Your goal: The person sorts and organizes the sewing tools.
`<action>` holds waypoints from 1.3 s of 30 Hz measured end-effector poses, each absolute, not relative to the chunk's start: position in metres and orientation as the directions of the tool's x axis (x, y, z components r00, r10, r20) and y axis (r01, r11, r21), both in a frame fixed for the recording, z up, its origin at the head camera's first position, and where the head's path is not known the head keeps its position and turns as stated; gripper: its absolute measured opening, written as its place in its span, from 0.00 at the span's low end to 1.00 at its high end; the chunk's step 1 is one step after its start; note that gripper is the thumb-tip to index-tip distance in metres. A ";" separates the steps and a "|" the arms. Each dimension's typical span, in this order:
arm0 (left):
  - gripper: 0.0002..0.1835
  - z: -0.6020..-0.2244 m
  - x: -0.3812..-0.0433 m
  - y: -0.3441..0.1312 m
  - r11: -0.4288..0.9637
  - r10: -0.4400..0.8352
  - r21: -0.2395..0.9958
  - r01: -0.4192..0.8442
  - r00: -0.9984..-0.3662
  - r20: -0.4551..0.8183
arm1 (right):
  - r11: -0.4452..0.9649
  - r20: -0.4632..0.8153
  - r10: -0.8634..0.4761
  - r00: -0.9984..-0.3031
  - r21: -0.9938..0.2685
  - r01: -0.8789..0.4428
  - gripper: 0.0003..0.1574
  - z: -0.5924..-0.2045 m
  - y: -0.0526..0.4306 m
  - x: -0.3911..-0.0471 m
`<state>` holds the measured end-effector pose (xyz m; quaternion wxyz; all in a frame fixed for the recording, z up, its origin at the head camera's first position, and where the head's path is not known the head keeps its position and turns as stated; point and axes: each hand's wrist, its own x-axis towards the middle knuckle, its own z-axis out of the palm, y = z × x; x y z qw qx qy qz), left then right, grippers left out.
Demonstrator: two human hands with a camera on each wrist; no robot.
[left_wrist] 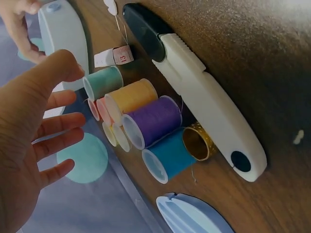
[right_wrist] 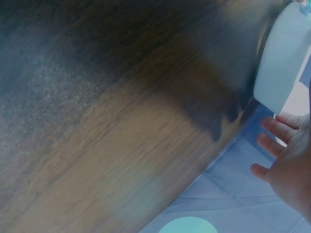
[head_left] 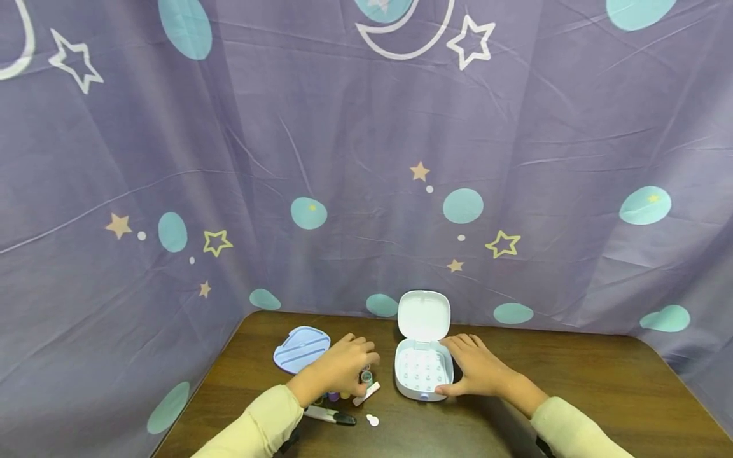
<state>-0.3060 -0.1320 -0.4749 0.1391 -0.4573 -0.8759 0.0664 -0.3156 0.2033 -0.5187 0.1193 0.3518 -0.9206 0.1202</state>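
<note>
White box [head_left: 408,389] by right hand [head_left: 474,367], spools [left_wrist: 154,121] near left hand [head_left: 345,366]

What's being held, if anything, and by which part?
The left hand holds nothing; the right hand spans the right side of the rounded white plastic box, actual grip unclear.

Six spools [left_wrist: 158,119], one thimble [left_wrist: 208,139], one case [head_left: 408,389], two hands [head_left: 346,367]

The box [right_wrist: 282,58] looks smooth plastic, the table [head_left: 572,381] wood (faintly glossy).
</note>
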 end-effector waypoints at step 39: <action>0.20 -0.481 -0.306 -0.114 0.460 0.852 -0.444 0.769 -0.522 -0.023 | 0.722 0.314 -0.614 -0.725 -0.149 -0.676 0.65 -0.519 0.202 -0.314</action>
